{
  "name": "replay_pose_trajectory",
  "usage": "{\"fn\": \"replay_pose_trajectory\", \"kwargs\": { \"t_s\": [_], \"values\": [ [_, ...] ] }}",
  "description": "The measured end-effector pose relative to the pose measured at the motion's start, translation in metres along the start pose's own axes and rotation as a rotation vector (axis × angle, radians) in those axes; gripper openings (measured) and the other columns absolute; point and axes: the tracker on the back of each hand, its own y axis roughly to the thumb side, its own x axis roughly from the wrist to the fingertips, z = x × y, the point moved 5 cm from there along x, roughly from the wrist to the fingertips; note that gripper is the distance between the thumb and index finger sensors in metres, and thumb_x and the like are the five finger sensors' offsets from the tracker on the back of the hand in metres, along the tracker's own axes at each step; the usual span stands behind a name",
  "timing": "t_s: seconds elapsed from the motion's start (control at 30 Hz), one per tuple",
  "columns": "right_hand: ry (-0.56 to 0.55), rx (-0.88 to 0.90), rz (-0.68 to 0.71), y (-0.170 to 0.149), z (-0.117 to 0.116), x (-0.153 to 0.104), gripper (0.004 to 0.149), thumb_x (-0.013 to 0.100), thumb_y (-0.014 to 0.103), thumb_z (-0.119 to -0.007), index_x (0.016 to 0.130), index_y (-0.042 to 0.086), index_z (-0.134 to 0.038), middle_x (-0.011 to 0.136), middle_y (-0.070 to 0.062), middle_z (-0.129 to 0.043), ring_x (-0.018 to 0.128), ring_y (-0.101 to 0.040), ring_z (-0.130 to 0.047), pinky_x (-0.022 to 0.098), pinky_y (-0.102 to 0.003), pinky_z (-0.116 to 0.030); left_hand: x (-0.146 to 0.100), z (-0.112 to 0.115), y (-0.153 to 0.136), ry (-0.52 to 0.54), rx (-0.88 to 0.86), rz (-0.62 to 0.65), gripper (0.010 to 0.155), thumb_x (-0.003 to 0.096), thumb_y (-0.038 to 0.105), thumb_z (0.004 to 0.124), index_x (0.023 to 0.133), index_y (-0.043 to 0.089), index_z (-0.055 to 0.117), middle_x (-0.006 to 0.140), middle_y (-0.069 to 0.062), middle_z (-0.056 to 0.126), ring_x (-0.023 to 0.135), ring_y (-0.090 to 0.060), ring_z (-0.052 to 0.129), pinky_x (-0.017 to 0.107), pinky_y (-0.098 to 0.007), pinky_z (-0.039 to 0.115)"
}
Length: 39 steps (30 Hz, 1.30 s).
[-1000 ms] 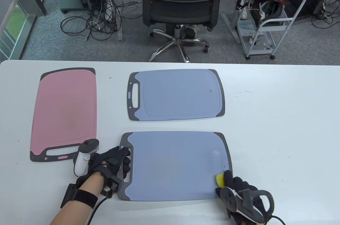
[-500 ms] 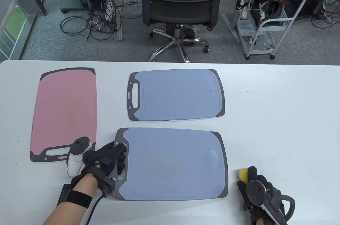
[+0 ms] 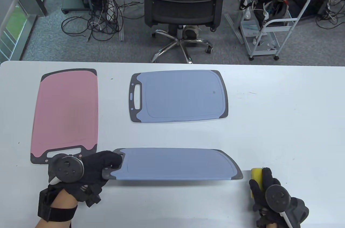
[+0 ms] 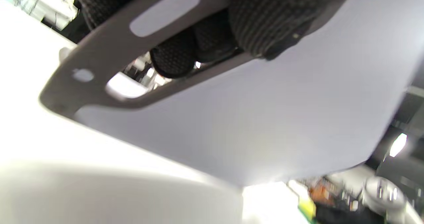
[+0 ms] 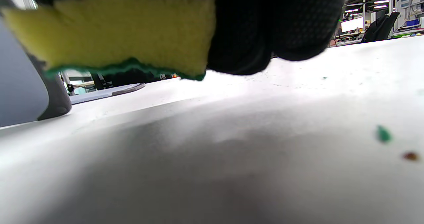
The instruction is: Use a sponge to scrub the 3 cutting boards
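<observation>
Three cutting boards are on the white table [image 3: 283, 120]. A pink board [image 3: 64, 112] lies flat at the left and a blue board [image 3: 179, 96] lies flat in the middle. My left hand [image 3: 103, 164] grips the dark handle of the near blue board [image 3: 175, 164] and holds it tilted up on its edge; in the left wrist view my fingers [image 4: 175, 56] curl through the slot of that near blue board [image 4: 265, 118]. My right hand [image 3: 265, 185] holds a yellow sponge [image 3: 256, 176] with a green underside [image 5: 112, 35] just off the board's right end, a little above the table.
An office chair [image 3: 183, 4] stands beyond the table's far edge, with a white cart [image 3: 272, 23] to its right and cables on the floor at the left. Bare table stretches to the right of the boards. Small crumbs [image 5: 382, 134] lie near my right hand.
The near blue board went from lying flat to being lifted and tilted on edge by my left hand. My right hand with the sponge drew off the board to its right.
</observation>
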Motion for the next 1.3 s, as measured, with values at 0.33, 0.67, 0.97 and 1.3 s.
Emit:
{"fn": "replay_pose_trajectory", "kwargs": {
  "t_s": [0.33,0.67,0.97,1.3],
  "values": [
    [-0.019,0.008,-0.015,-0.004,0.004,-0.006,0.073,0.047,0.058,-0.073,0.104,0.014,-0.061,0.08,-0.009,-0.083,0.052,-0.021,-0.092,0.045,-0.044,-0.08,0.013,0.062,0.036,-0.049,0.621,0.145,0.043,0.0533,0.033,0.082,0.092,0.026,0.064,0.089,0.005,0.083,0.099,-0.022,0.085,0.074,-0.054,0.069],
    [-0.039,0.02,-0.024,-0.003,0.004,-0.004,0.073,0.047,0.058,-0.073,0.104,0.014,-0.062,0.08,-0.01,-0.084,0.052,-0.021,-0.092,0.045,-0.044,-0.08,0.01,0.08,0.035,0.041,0.547,0.264,0.046,0.0533,0.043,0.085,0.091,0.031,0.062,0.089,0.011,0.081,0.099,-0.018,0.081,0.078,-0.053,0.064],
    [-0.012,0.007,0.224,0.118,0.002,0.029,0.073,0.048,0.058,-0.073,0.104,0.012,-0.063,0.079,-0.011,-0.085,0.051,-0.021,-0.092,0.044,-0.043,-0.081,0.015,0.092,0.04,-0.043,0.598,0.282,0.045,0.0564,0.043,0.083,0.092,0.03,0.059,0.09,0.009,0.078,0.1,-0.02,0.077,0.078,-0.055,0.059],
    [0.133,-0.155,0.658,0.388,-0.058,0.028,0.072,0.048,0.058,-0.073,0.103,0.014,-0.065,0.081,-0.01,-0.085,0.052,-0.021,-0.093,0.044,-0.043,-0.081,0.019,0.099,0.044,-0.079,0.633,0.283,0.046,0.0582,0.041,0.084,0.094,0.028,0.058,0.092,0.007,0.076,0.1,-0.023,0.076,0.078,-0.056,0.059]
  ]
}}
